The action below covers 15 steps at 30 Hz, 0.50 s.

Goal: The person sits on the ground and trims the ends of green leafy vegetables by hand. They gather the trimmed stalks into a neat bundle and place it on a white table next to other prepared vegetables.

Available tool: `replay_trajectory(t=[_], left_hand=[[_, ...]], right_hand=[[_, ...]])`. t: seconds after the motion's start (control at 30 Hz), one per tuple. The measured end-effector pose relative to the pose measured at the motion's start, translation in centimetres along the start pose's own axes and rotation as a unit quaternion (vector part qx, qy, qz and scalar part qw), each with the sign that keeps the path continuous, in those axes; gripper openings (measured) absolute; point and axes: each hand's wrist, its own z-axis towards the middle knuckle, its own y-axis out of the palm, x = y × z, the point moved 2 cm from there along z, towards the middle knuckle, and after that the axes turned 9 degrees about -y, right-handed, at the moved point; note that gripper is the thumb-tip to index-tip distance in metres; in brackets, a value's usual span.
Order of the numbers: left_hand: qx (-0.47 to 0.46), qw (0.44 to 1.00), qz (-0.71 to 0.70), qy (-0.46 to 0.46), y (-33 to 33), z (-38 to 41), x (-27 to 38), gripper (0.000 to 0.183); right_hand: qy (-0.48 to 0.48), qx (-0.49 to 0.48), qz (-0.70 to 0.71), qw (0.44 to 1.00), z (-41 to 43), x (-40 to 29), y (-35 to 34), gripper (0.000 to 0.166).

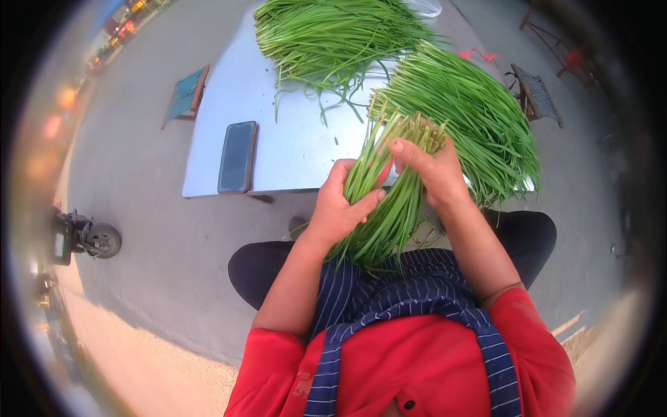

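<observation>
Above my lap I hold a bunch of garlic chives (385, 213), cut stem ends pointing away from me and leaf tips hanging over the apron. My left hand (338, 208) wraps one side of it, thumb laid across the stems. At the stem ends, my right hand (437, 164) grips the other part, its thumb pointing towards the left. Between the two parts shows a red strip (384, 172), partly hidden by stems. Just beyond my right hand, a large pile of chives (464, 114) rests on the table (302, 146). My right fingers are mostly hidden behind the stems.
Another chive pile (333, 36) lies at the table's far side, with loose leaves nearby. A smartphone (237, 156) lies near the front left edge. Folding stools (187, 96) stand at both sides. A red tie (478, 54) lies at the right; a wheeled vehicle (99, 240) is far left.
</observation>
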Motion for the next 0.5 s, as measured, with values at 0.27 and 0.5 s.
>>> replay_trajectory(t=[0.27,0.5], left_hand=[[-0.086,0.986,-0.143,0.01,-0.2,0.4,-0.8,0.029],[-0.026,0.973,-0.228,-0.029,0.6,0.3,-0.2,0.025]], right_hand=[[0.039,0.029,0.118,0.992,0.3,1.3,-0.3,0.022],[0.032,-0.008,0.237,0.971,0.3,1.4,-0.9,0.016]])
